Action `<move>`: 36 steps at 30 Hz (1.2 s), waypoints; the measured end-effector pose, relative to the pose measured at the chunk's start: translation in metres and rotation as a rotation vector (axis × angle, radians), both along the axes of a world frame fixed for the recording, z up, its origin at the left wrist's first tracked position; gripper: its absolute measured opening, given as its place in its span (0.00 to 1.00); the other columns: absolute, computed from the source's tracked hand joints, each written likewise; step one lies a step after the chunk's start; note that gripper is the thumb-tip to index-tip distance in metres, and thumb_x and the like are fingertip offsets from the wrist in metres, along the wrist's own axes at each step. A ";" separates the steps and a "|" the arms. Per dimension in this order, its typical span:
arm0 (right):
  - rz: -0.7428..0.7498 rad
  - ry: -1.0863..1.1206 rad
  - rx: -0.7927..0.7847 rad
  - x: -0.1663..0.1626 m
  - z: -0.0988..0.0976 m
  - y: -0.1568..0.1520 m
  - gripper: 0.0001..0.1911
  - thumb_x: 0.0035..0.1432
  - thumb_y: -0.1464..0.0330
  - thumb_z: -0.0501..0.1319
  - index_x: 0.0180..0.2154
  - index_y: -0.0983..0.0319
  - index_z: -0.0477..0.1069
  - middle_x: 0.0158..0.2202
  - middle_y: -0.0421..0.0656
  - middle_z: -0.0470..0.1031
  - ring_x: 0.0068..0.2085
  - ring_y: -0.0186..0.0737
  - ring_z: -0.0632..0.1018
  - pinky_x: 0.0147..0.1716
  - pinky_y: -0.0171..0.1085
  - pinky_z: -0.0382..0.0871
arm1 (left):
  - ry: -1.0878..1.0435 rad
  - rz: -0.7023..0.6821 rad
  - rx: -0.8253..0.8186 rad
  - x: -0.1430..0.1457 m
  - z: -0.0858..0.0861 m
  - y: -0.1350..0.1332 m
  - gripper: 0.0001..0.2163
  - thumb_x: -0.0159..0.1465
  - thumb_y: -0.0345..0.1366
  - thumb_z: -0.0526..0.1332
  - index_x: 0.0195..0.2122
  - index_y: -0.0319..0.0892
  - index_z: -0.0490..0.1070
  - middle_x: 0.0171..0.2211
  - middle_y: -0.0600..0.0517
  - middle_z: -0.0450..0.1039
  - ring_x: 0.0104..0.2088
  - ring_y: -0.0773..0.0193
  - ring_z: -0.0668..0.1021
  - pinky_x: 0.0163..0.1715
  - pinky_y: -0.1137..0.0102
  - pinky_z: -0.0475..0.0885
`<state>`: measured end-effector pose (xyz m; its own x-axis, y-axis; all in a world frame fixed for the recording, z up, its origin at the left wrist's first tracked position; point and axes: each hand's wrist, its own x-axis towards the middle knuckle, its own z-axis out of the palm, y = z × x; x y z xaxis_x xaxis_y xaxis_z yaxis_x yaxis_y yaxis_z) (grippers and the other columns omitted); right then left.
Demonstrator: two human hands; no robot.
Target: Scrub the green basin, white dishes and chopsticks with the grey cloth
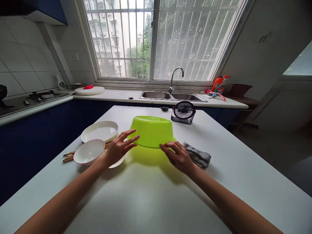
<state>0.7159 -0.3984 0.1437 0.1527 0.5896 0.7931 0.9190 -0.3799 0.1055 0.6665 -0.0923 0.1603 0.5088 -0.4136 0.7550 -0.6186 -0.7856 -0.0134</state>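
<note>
A bright green plastic basin [152, 131] is upside down over the middle of the white table, its base facing up. Its rim looks slightly raised, with a green glow and shadow on the tabletop below. My left hand [119, 146] is at the basin's left side, fingers spread along the wall and thumb low by the rim. At the right front, my right hand [179, 156] grips the rim between thumb and fingers. Just beyond that hand lies a crumpled grey cloth [198, 156]. A small plate [118, 162] is partly hidden behind my left wrist.
On the left are a white oval plate [99, 130], a red-rimmed bowl [89, 151] and wooden chopsticks [68, 156]. A small black fan [183, 112] and a dark scouring ball [164, 109] are at the table's far end. Beyond stands a counter with a double sink [172, 95].
</note>
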 end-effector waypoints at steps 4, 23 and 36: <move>-0.002 -0.036 0.000 0.001 0.003 -0.004 0.26 0.66 0.77 0.53 0.62 0.54 0.66 0.38 0.47 0.77 0.38 0.44 0.78 0.38 0.44 0.77 | -0.001 0.010 0.005 -0.001 -0.005 -0.003 0.17 0.70 0.37 0.59 0.60 0.50 0.69 0.57 0.44 0.73 0.56 0.54 0.78 0.51 0.57 0.79; 0.010 0.109 0.065 0.015 0.014 -0.036 0.16 0.66 0.69 0.61 0.55 0.56 0.71 0.43 0.49 0.77 0.42 0.44 0.80 0.39 0.42 0.79 | -0.047 -0.044 0.021 -0.002 -0.007 -0.001 0.03 0.71 0.32 0.58 0.42 0.42 0.71 0.46 0.46 0.77 0.44 0.60 0.83 0.44 0.66 0.81; -0.523 0.849 -0.435 0.022 0.010 -0.085 0.23 0.58 0.58 0.64 0.53 0.60 0.75 0.51 0.52 0.76 0.48 0.52 0.79 0.48 0.44 0.73 | -0.139 -0.059 0.173 -0.003 -0.001 -0.003 0.03 0.71 0.31 0.57 0.41 0.40 0.69 0.42 0.46 0.78 0.36 0.62 0.82 0.35 0.67 0.78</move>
